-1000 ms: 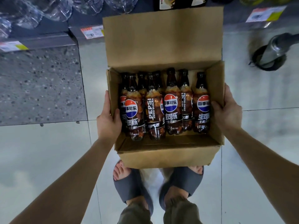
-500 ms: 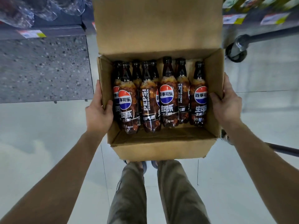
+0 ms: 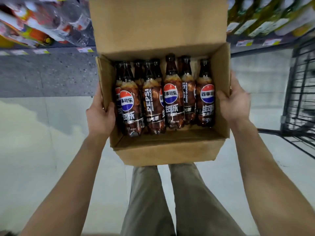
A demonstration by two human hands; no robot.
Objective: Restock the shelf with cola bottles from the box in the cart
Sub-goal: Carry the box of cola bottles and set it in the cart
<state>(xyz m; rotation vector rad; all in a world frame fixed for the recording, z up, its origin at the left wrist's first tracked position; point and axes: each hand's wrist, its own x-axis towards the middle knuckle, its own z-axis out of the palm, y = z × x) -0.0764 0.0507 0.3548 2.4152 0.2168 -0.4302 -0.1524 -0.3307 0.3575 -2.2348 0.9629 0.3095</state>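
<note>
I hold an open cardboard box (image 3: 168, 150) in front of me, its far flap standing up. Several dark cola bottles (image 3: 172, 96) with red, white and blue labels stand inside, packed toward the far wall. My left hand (image 3: 99, 114) grips the box's left wall, thumb over the rim. My right hand (image 3: 236, 103) presses against the right wall, fingers curled over its edge. The box hangs above my legs and the tiled floor.
A black wire cart (image 3: 301, 99) stands at the right. Shelves with green and pale bottles (image 3: 265, 17) run along the top right, and packs of clear bottles (image 3: 44, 23) sit at the top left. Price tags line the shelf edges. A dark speckled floor strip (image 3: 46, 74) lies at the left.
The box has risen with both hands still on it. The view has lifted, so shelves of bottles and the wire cart now show, and my feet have dropped out of sight.
</note>
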